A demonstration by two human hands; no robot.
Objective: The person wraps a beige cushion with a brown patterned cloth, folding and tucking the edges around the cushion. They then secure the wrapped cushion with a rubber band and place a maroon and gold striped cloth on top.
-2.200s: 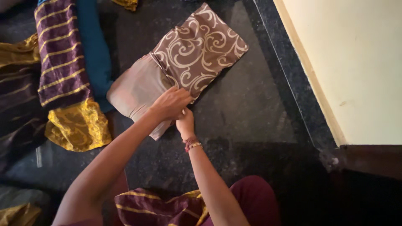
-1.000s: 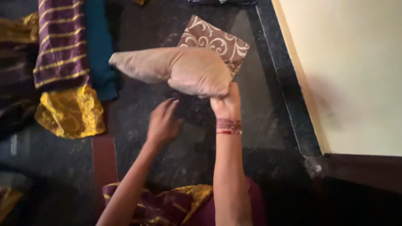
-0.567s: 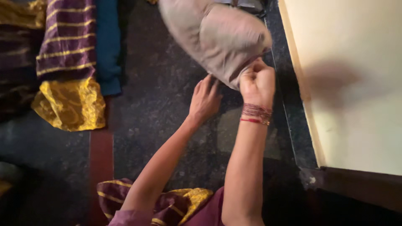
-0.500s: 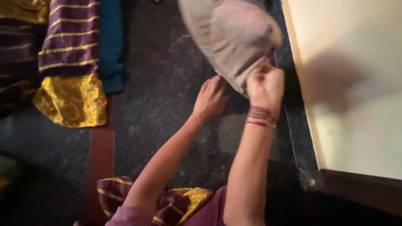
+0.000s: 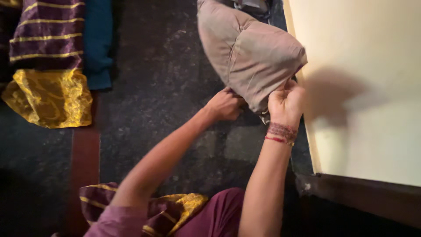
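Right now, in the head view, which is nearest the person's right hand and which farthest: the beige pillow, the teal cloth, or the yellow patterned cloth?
From the right hand:
1. Beige pillow: gripped by that hand, beside the wall.
2. Teal cloth: far left, on the dark floor.
3. Yellow patterned cloth: farthest left.

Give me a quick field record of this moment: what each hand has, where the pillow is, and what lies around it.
left hand: closed on the pillow's lower edge
right hand: closed on the same edge, thread bands at the wrist
pillow: beige, lifted off the floor, bulk pointing away from the person, next to the wall
floor: dark speckled stone
wall: cream, at right, with the pillow's shadow on it
striped cloth: purple and gold, upper left, on the floor
blue cloth: beside the striped cloth
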